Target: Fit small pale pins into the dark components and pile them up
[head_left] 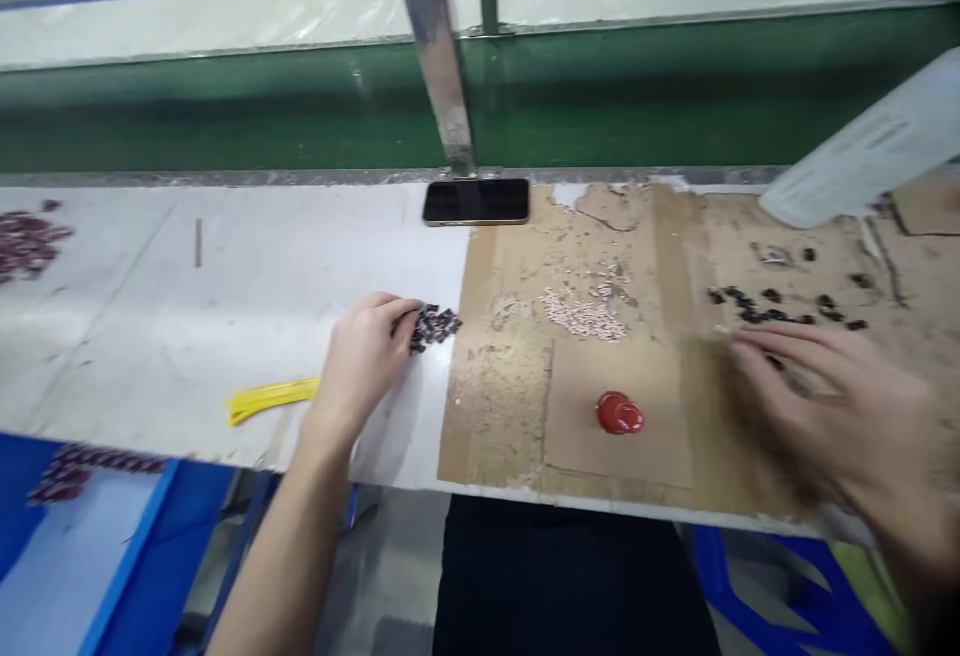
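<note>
My left hand (pixel 364 361) sits on the white board, its bunched fingertips against a small heap of dark beaded parts (pixel 435 328). Whether those fingers grip any parts, I cannot tell. My right hand (pixel 832 411) is motion-blurred above the brown cardboard, fingers apart and nothing visible in them. It is nearest to a loose scatter of dark parts (pixel 780 304). A red blob (pixel 619 413) lies on a cardboard patch to the left of that hand, and a pile of pale granules (pixel 583 316) lies farther back.
A black phone (pixel 476 202) lies at the board's back edge beside a metal post (pixel 439 56). A yellow strip (pixel 270 399) lies left of my left hand. Reddish parts (pixel 26 246) lie at far left. A blue bin (pixel 97 556) stands below the board's front edge.
</note>
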Demonstrator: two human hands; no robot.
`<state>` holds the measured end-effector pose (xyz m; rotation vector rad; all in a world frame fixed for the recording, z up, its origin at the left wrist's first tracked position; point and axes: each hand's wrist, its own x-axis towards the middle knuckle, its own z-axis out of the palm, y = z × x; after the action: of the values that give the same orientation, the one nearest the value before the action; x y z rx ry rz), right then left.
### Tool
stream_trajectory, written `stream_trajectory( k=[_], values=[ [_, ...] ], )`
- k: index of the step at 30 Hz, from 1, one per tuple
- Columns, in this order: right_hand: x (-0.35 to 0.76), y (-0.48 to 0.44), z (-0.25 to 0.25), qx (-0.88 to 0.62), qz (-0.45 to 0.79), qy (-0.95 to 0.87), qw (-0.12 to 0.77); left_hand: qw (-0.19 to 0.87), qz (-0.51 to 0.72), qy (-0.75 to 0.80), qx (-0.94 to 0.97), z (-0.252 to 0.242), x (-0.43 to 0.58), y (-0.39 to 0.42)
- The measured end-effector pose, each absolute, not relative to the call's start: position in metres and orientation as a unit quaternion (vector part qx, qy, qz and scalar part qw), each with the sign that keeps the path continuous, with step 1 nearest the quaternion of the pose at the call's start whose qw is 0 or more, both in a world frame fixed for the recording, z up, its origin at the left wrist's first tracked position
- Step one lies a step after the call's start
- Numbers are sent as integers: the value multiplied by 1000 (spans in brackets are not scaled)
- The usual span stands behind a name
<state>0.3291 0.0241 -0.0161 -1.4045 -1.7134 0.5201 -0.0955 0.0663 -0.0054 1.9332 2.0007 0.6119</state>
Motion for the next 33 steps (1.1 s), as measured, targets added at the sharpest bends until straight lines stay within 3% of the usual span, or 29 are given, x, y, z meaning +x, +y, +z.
stream_trajectory(
  k=[3, 8, 15, 21, 27, 33],
  values=[
    [297, 40, -13, -570, 110, -745, 330, 146, 220, 699, 665, -1, -94, 69],
    [253, 67, -13, -541, 105, -801, 233, 109, 279, 727, 618, 7, -89, 53],
    [242, 71, -9, -542, 117, -800, 231, 228, 408, 671, 576, 18, -53, 14],
    [245, 69, -6, -571, 144, -747, 308, 295, 461, 621, 561, 24, -15, 1],
    [267, 45, 5, -537, 455, -556, 442, 378, 469, 506, 618, 31, 34, 5],
    [263, 26, 20, -465, 597, -491, 432, 455, 449, 430, 637, 34, 60, 14]
  ],
)
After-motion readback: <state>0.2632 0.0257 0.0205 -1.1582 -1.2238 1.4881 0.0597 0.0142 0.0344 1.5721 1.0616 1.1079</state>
